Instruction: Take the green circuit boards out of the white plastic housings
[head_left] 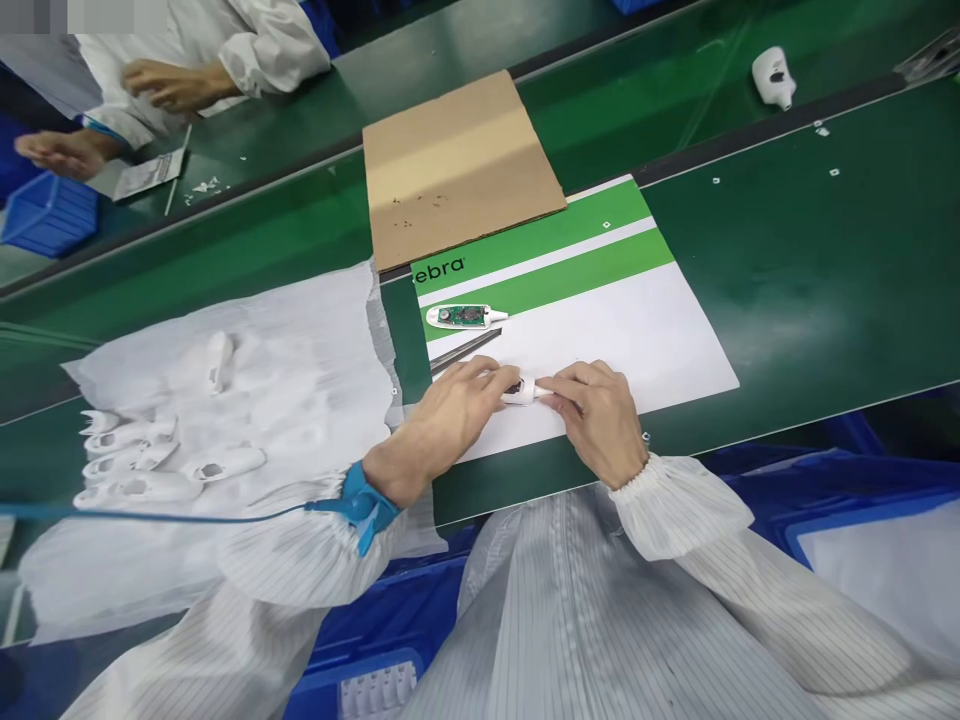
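Both hands hold one small white device [523, 391] low over the white part of a green and white sheet [660, 325]. The fingers of my left hand [461, 405] close round its left end, where a dark part shows. My right hand [598, 415] pinches the narrow tip at its right. Behind them lies an open white casing with a green circuit board [465, 317]. Dark tweezers [469, 348] rest between that casing and my left hand. A blue strap [365, 503] with a cord circles my left wrist.
White shells [217, 362] lie on a crumpled white sheet [300, 330] at left. Cardboard [457, 170] sits behind the mat. Another white shell [774, 78] is at the far right. Across the bench are a person's hands [176, 87] and a blue bin [52, 212].
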